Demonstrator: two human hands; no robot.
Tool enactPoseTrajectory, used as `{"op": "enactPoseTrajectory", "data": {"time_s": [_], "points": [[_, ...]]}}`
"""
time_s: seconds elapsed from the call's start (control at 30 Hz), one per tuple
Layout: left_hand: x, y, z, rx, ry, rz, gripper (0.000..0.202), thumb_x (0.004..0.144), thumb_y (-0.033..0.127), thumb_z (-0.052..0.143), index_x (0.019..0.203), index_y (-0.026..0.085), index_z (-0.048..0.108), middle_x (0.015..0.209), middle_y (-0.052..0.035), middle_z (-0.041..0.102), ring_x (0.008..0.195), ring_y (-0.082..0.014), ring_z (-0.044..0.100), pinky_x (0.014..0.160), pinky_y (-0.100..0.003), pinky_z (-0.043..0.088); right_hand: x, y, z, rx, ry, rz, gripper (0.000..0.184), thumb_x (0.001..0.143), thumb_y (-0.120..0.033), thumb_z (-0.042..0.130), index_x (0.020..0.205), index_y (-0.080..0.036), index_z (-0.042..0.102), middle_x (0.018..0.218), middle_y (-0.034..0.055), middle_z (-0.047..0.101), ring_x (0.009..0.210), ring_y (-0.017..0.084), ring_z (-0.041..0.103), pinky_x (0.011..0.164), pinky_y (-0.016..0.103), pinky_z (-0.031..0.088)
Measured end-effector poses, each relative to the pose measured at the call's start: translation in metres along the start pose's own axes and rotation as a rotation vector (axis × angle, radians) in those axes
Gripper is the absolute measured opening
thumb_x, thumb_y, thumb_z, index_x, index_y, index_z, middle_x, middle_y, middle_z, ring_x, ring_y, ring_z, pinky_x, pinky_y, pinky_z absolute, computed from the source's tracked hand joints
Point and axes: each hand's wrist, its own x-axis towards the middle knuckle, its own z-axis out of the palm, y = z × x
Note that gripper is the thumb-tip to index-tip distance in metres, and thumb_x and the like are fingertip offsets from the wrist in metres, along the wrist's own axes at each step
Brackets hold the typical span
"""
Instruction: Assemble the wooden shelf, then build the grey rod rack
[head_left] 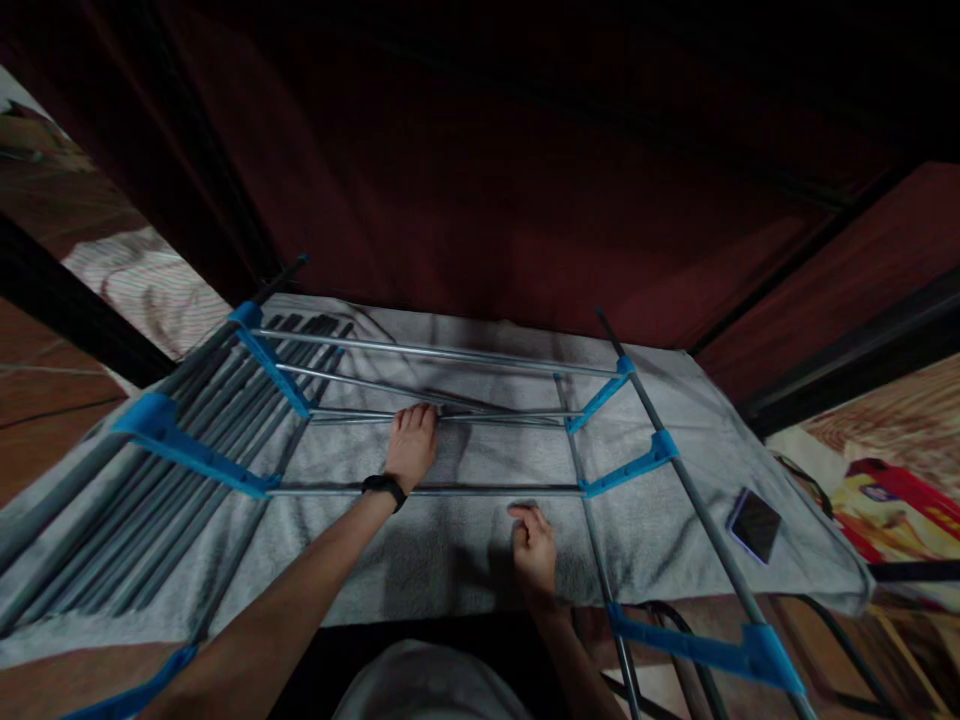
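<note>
A rack frame of grey metal tubes joined by blue plastic brackets (pixel 630 468) stands around both my hands. My left hand (pixel 411 440), with a black band on its wrist, reaches over the front crossbar (pixel 487 491). Its fingers are closed over a thin metal tube (pixel 510 414) at the back of the frame; other thin tubes cross there. My right hand (pixel 534 550) hovers over the cloth just in front of the front crossbar. Its fingers are loosely bent and apart, and nothing shows in them.
Several loose grey tubes (pixel 225 450) lie side by side at the left. A light cloth (pixel 450 580) covers the surface below. At the right are a phone (pixel 754 525) and a red and yellow package (pixel 892 510). A dark red panel (pixel 480 200) rises behind.
</note>
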Motion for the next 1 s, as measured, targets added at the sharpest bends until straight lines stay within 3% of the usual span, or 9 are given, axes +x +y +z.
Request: {"op": "enactPoseTrajectory", "data": {"time_s": [0.13,0.27,0.57,0.7,1.0], "points": [[0.007,-0.008,-0.005,0.069,-0.087,0.053,0.037,0.089,0.008,0.038,0.118,0.019,0.059,0.107,-0.0112,0.062,0.101,-0.0253,0.056,0.096,-0.041,0.038,-0.001,0.002,0.001,-0.015,-0.015,-0.012,0.034,0.083,-0.014,0.038,0.099,-0.022,0.067,0.095,0.0054,0.066,0.094,0.021,0.060,0.086,0.036,0.046],[0.010,-0.005,-0.021,0.146,-0.158,0.072,0.032,0.091,0.010,0.039,0.111,0.016,0.063,0.104,-0.0130,0.061,0.098,-0.0252,0.056,0.087,-0.040,0.040,-0.001,0.007,0.002,-0.001,-0.024,-0.035,0.033,0.083,-0.017,0.038,0.098,-0.023,0.067,0.097,0.0069,0.066,0.095,0.023,0.060,0.087,0.039,0.046],[0.016,0.000,-0.053,0.170,-0.119,0.130,0.030,0.092,0.014,0.039,0.109,0.014,0.064,0.102,-0.0136,0.062,0.096,-0.0256,0.056,0.086,-0.041,0.038,-0.004,0.016,0.006,-0.005,-0.040,-0.065,0.033,0.083,-0.022,0.039,0.098,-0.022,0.068,0.101,0.0088,0.066,0.098,0.026,0.061,0.088,0.042,0.047],[0.014,-0.002,-0.050,0.159,-0.119,0.141,0.032,0.091,0.011,0.038,0.110,0.015,0.064,0.103,-0.0127,0.063,0.096,-0.0247,0.057,0.086,-0.039,0.039,-0.003,0.014,0.005,-0.021,-0.042,-0.072,0.033,0.082,-0.019,0.039,0.099,-0.022,0.067,0.101,0.0078,0.066,0.098,0.024,0.060,0.087,0.041,0.047],[-0.003,-0.009,-0.022,0.158,-0.187,0.189,0.034,0.087,0.005,0.041,0.109,0.016,0.065,0.104,-0.0138,0.065,0.099,-0.0238,0.060,0.089,-0.038,0.041,-0.001,0.000,0.002,-0.042,-0.004,-0.067,0.035,0.080,-0.011,0.039,0.097,-0.023,0.067,0.097,0.0046,0.066,0.095,0.020,0.060,0.084,0.035,0.046]]}}
